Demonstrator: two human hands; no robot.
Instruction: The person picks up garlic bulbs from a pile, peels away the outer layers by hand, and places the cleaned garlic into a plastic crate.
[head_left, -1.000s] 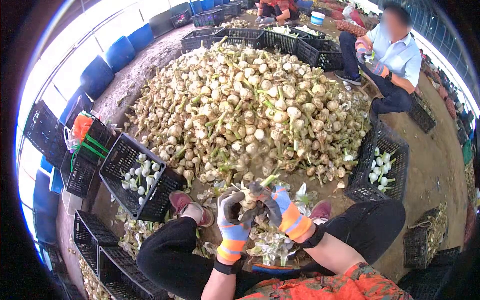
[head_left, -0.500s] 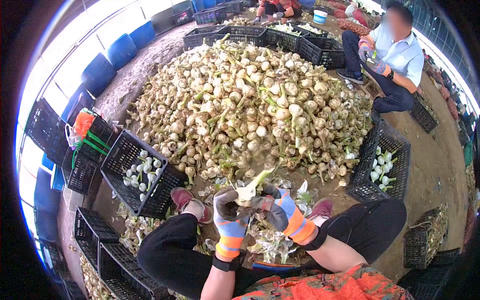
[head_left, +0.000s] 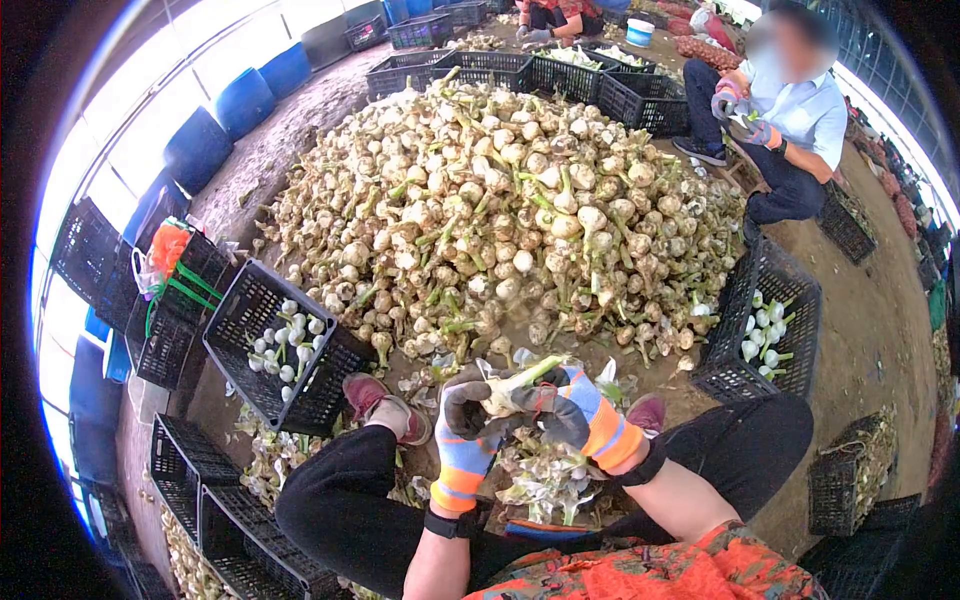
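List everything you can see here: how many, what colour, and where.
held bulb: one, whitish, pale green stem, between the hands
bulb pile: one, countless bulbs, cream-brown, centre
white bulbs: several in each crate flanking the pile
crates: many, black, around the pile and edges
peelings: uncounted, whitish, ground between legs
barrels: several, blue, left side
bag: one, orange, on left crates
bucket: one, white-blue, top
sacks: several, reddish, upper right
other people: two, light blue and red tops, upper right and top
shoes: two, dark red, below pile
left hand, right hand: gloved grey, blue, orange, lower centre

blue barrels (head_left: pixel 245 103), a white bucket (head_left: pixel 639 36)
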